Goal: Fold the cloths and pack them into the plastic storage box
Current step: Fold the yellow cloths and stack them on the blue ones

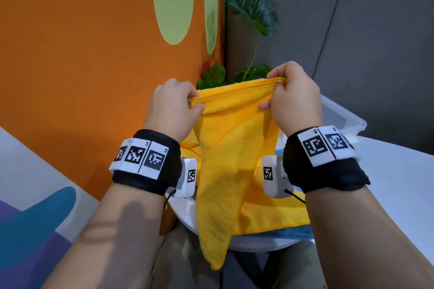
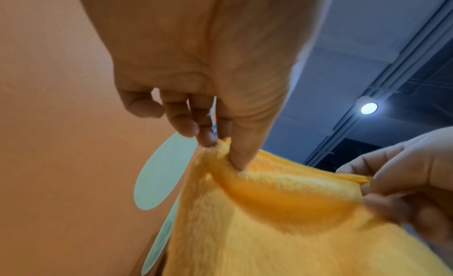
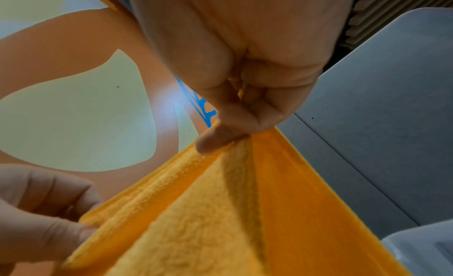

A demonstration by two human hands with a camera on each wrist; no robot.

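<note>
Yellow microfibre cloth (image 1: 234, 110): pinched along its doubled top edge by my left hand (image 1: 172, 110) and right hand (image 1: 294, 98), mid-fold. More cloths (image 1: 277, 216) unfolded on worktop (image 1: 387, 171). Plastic storage box (image 1: 345, 117) at two o'clock; none visibly packed.

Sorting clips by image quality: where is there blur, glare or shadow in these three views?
Head view: sharp, soft shadow on the left forearm. Left wrist view: right hand blurred at the edge, a ceiling lamp glaring. Right wrist view: hazy flare on the wall, left hand soft, yellow cloth crisp.
</note>
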